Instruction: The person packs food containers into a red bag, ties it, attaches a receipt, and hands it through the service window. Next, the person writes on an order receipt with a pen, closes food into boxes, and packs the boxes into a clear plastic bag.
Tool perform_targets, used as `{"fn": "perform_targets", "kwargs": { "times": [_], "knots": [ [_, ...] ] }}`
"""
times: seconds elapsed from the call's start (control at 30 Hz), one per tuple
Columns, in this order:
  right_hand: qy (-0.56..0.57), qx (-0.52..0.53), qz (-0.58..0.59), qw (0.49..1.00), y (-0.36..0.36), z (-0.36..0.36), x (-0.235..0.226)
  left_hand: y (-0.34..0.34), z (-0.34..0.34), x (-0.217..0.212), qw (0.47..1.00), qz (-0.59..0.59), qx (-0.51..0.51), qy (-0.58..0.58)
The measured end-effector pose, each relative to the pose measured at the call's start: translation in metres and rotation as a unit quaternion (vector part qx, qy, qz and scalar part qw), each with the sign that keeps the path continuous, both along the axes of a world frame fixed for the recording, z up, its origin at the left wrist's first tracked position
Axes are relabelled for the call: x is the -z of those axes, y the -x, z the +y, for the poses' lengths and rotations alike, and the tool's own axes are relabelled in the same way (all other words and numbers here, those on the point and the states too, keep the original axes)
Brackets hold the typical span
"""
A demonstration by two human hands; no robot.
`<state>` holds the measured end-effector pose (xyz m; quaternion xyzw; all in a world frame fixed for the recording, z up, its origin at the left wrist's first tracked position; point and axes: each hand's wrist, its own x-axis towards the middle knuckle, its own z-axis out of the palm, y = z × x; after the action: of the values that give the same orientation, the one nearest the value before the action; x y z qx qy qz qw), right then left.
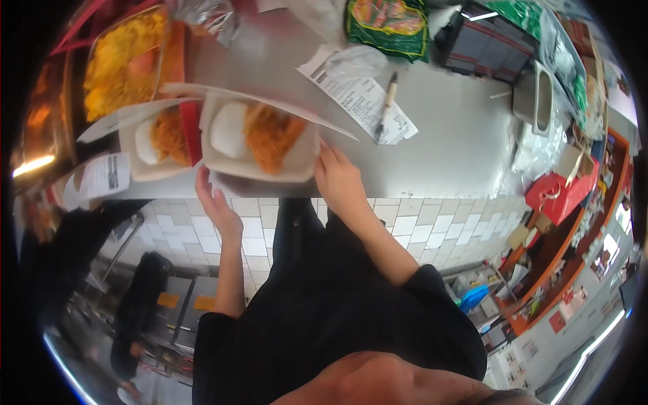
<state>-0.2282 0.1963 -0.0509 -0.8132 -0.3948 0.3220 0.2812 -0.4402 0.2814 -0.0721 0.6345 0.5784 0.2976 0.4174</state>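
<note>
In front of me on the metal counter is an opened pale takeout box. Inside it, white rice sits on the left and a golden-brown fried piece on the right. My right hand grips the box's right side, fingers against the wall. By the front left corner, my left hand has its fingers stretched out and apart; whether a fingertip touches the box is unclear. A second opened takeout box, with similar food, stands just left.
A tray of yellow food lies at the far left. Behind and to the right are a printed receipt with a pen on it, a green package, a dark tablet screen and a metal container. A red bag is at the right.
</note>
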Motion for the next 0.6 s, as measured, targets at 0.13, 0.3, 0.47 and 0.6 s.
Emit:
{"fn": "perform_targets", "kwargs": {
  "times": [0.13, 0.3, 0.47, 0.6],
  "knots": [
    [-0.023, 0.118, 0.08, 0.99, -0.011, -0.067, 0.0, -0.016, -0.012, 0.012, 0.992, -0.094, 0.074, 0.032],
    [-0.023, 0.258, 0.266, 0.929, -0.041, -0.084, 0.01, -0.053, -0.018, 0.008, 0.983, -0.042, 0.131, 0.118],
    [-0.186, 0.315, 0.148, 0.919, -0.075, -0.1, -0.018, -0.058, -0.003, -0.017, 0.983, -0.159, -0.073, 0.055],
    [-0.419, 0.149, -0.088, 0.891, -0.094, -0.074, -0.032, -0.088, 0.029, -0.071, 0.953, -0.212, -0.041, -0.214]
  ]
}}
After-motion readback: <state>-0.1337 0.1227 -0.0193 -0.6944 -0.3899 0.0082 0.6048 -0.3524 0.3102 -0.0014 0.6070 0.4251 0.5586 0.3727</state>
